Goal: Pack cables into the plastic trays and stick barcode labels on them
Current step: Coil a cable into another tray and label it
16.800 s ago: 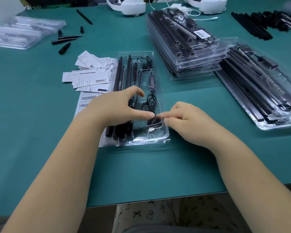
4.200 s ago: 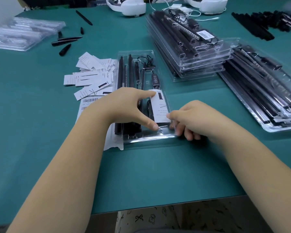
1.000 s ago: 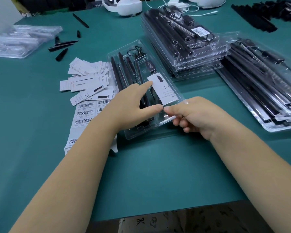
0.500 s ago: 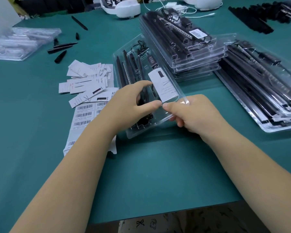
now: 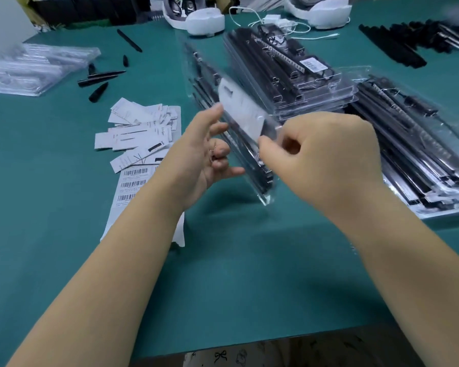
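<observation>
Clear plastic tray [image 5: 252, 154] is up off the table [image 5: 236, 274] right now, tipped on edge and blurry, sitting mid-frame between my two hands. My right hand [image 5: 326, 160] has it: fingers curled shut on the near right edge, thumb pinched against the lid close to the white card [image 5: 239, 109] inside. My left hand [image 5: 204, 152] is open, palm turned toward the tray, fingertips only just at its left face, so I'd call that one steadying rather than gripping. What matters for the next bit is how the tray lies: its long axis runs from the lower centre of the frame, where the bottom corner hangs just above the table, up and away toward the upper middle, with the black cables [image 5: 204, 83] showing through at the far end. So the whole length points away from me, and the right hand is holding only the near end. The barcode sheet [image 5: 133, 181] is at centre left, just beside my left wrist, so that hand is the nearer one for peeling a label. The finished stack [image 5: 289, 75] sits upper right of centre, just behind the tray, on my right hand's side. My guess is this one needs a label next, since I can't see a barcode on it, though with this blur I can't be sure. Holding a long tray by one end feels wobbly, so I'd lay it flat first.
</observation>
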`<move>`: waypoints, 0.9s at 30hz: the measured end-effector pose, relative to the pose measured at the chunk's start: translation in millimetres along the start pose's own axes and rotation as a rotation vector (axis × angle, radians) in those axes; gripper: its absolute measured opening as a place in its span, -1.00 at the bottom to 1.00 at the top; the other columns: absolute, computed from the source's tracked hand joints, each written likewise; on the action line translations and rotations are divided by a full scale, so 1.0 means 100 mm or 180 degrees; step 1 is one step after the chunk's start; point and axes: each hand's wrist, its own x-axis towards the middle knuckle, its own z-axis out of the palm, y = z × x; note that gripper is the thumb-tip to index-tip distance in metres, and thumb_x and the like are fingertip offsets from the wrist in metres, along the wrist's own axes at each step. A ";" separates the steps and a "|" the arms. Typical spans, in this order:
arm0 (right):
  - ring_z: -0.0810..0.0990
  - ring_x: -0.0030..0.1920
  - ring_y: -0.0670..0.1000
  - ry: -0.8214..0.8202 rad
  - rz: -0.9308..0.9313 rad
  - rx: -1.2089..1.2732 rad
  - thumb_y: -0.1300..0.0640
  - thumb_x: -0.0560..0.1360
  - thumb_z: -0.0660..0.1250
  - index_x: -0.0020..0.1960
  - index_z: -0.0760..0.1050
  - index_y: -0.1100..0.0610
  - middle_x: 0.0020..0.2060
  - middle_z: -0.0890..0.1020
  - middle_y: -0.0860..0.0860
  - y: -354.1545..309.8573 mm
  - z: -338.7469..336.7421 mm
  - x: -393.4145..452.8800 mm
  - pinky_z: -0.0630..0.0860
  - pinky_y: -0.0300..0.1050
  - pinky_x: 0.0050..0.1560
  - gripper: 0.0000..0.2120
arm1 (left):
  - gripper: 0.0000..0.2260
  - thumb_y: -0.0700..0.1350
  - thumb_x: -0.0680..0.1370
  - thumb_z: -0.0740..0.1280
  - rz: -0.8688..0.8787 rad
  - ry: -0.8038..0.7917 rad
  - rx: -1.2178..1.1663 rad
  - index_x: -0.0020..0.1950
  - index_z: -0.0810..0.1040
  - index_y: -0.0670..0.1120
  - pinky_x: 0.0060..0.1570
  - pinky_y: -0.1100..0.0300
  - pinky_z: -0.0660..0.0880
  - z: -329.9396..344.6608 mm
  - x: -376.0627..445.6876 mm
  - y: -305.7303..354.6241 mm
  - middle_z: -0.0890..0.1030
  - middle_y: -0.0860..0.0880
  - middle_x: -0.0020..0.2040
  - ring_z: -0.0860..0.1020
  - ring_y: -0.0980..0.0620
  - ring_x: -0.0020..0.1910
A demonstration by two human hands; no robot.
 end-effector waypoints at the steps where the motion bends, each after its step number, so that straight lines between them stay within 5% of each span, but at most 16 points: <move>1: 0.46 -0.44 0.17 0.0140 -0.0212 -0.0052 0.04 0.43 0.32 -0.44 0.48 0.17 -0.51 0.49 0.07 -0.03 0.01 -0.03 0.35 -0.09 -0.45 -0.68 | -0.50 0.22 0.48 0.27 -0.0044 0.0009 -0.0202 0.13 0.40 -0.19 -0.34 0.15 0.58 0.00 -0.01 0.02 0.26 0.02 -0.43 0.19 0.11 -0.50; 3: 0.39 -0.53 0.12 0.0468 -0.0591 -0.0017 0.10 0.38 0.35 -0.47 0.46 0.18 -0.54 0.45 0.08 -0.09 0.05 -0.10 0.28 -0.16 -0.53 -0.71 | -0.44 0.26 0.52 0.20 -0.0135 0.0009 -0.0482 0.14 0.38 -0.25 -0.43 0.21 0.54 -0.01 -0.03 0.05 0.29 -0.06 -0.35 0.19 0.01 -0.41; 5: 0.33 -0.55 0.09 0.0699 -0.0865 0.0029 0.12 0.32 0.37 -0.47 0.43 0.18 -0.56 0.41 0.07 -0.12 0.10 -0.16 0.19 -0.21 -0.54 -0.75 | -0.36 0.30 0.48 0.19 -0.0176 0.0009 -0.0407 0.21 0.47 -0.27 -0.21 0.06 0.62 -0.07 -0.02 0.07 0.52 -0.21 -0.14 0.43 -0.23 -0.24; 7: 0.34 -0.55 0.09 0.0799 -0.1025 0.0037 0.13 0.31 0.35 -0.46 0.44 0.19 -0.54 0.42 0.06 -0.14 0.17 -0.21 0.20 -0.21 -0.56 -0.78 | -0.45 0.25 0.46 0.24 -0.0144 -0.0018 -0.0287 0.20 0.53 -0.17 0.03 -0.05 0.58 -0.12 -0.03 0.09 0.62 -0.20 0.12 0.60 -0.24 0.04; 12: 0.49 -0.45 0.10 0.0792 -0.1221 0.0528 0.09 0.38 0.47 -0.31 0.58 0.20 -0.44 0.54 0.06 -0.06 0.31 -0.29 0.43 -0.09 -0.52 -0.80 | -0.84 -0.11 0.55 0.25 -0.0231 0.0184 -0.0291 0.08 0.43 -0.14 -0.10 0.06 0.56 -0.16 -0.03 0.09 0.52 -0.20 0.02 0.55 -0.14 -0.08; 18: 0.50 -0.37 0.11 0.0879 -0.1671 0.1116 0.16 0.41 0.51 -0.18 0.68 0.25 -0.32 0.61 0.10 -0.06 0.38 -0.33 0.50 -0.08 -0.34 -0.86 | -0.81 -0.15 0.55 0.19 -0.0286 0.0229 -0.0360 0.13 0.41 -0.17 0.13 -0.05 0.49 -0.16 0.04 0.03 0.46 -0.22 0.07 0.50 -0.16 0.02; 27: 0.45 -0.42 0.10 0.0898 -0.1659 0.1187 0.25 0.40 0.49 -0.20 0.66 0.30 -0.38 0.60 0.10 -0.08 0.40 -0.38 0.45 -0.14 -0.37 -0.90 | -0.81 -0.16 0.54 0.20 -0.0246 0.0299 -0.0277 0.12 0.42 -0.17 -0.02 -0.01 0.52 -0.19 0.06 0.00 0.48 -0.22 0.07 0.51 -0.17 0.01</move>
